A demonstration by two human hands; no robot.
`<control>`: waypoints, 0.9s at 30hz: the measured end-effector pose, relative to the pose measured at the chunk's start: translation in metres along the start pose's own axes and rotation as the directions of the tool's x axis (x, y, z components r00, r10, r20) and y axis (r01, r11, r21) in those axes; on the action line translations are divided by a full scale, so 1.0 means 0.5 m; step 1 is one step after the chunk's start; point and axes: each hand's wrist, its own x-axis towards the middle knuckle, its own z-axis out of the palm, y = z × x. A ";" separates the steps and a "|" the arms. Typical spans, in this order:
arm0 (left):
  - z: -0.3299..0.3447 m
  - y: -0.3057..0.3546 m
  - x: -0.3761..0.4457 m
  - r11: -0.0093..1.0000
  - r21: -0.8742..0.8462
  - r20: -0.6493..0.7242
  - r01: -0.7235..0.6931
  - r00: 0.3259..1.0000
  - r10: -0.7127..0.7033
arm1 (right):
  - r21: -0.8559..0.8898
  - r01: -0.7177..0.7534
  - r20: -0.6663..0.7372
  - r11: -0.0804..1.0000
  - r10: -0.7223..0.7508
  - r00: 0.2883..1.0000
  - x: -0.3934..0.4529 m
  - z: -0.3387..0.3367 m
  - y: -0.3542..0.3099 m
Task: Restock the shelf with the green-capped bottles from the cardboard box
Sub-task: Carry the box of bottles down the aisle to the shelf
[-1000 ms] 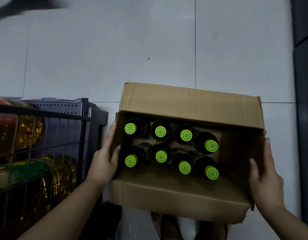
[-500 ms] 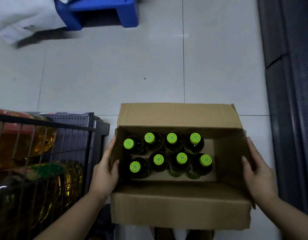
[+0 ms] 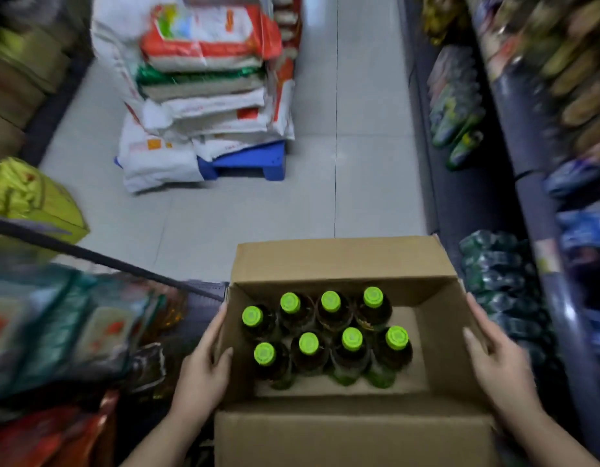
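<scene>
We are carrying the open brown cardboard box (image 3: pixel 342 429) in front of us down a shop aisle, and nothing has gone onto a shelf yet, as far as we can judge. Our left hand (image 3: pixel 204 372) presses flat against the box's left wall, thumb hooked over the rim, and our right hand (image 3: pixel 500 362) grips the right wall the same way, so both hands are closed on the box and on no bottle.

Inside the box stand eight dark bottles with bright green caps (image 3: pixel 329 332), upright in two rows of four, crowded toward the left wall, with a bare strip of box floor along the right wall. We cannot tell whether that gap means bottles were taken out.

Just right of the box runs a dark metal shelf unit (image 3: pixel 534 210) already filled with blurred packets. Beyond the box's far flap, well apart across the pale tiled floor (image 3: pixel 369 183), white and red sacks (image 3: pixel 207 85) are stacked on a blue plastic pallet (image 3: pixel 248 163).

The whole restocking seems to lie ahead of us: setting the box down, lifting each bottle and placing it.
</scene>
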 end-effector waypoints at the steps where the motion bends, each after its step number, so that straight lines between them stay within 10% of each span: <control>1: -0.029 0.047 -0.027 1.000 -0.026 -0.019 -0.012 1.000 0.011 | 0.044 0.010 -0.015 0.999 -0.009 1.000 -0.013 -0.040 -0.050; 9: -0.190 0.258 -0.183 0.962 -0.262 -0.180 -0.073 0.983 0.025 | 0.259 0.109 0.010 0.960 -0.116 0.993 -0.089 -0.254 -0.303; 20: -0.240 0.321 -0.246 0.910 -0.415 -0.293 -0.015 0.949 -0.118 | 0.130 0.174 0.172 0.976 -0.195 0.966 0.005 -0.269 -0.430; 27: -0.168 0.348 -0.290 0.879 -0.468 -0.488 0.093 0.802 -0.345 | 0.128 0.387 0.438 0.913 -0.402 0.804 0.205 -0.190 -0.568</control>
